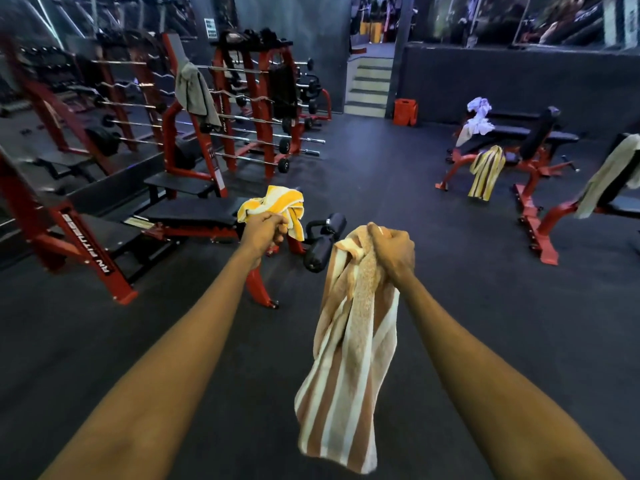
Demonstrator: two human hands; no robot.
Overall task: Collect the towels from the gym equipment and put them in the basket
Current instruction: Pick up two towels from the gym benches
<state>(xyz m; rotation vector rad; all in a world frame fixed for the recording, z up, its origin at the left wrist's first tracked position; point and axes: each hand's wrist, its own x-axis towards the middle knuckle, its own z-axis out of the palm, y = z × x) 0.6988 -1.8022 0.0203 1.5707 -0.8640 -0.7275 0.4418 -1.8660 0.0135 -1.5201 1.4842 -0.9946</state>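
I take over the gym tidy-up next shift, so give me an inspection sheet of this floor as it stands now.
Surface: dark floor, nothing lying loose on it.
Job's things: yellow striped towel and tan striped towel in hand; grey towel draped on the red rack; white towel, yellow-brown striped towel and beige towel on the benches at right. Basket: the orange container by the steps may be it; cannot tell.
Clutter: nothing seen.
Grippers: left hand shut on the yellow striped towel; right hand shut on the tan striped towel.
Cables: nothing seen.
Surroundings: barbell racks, benches, steps.
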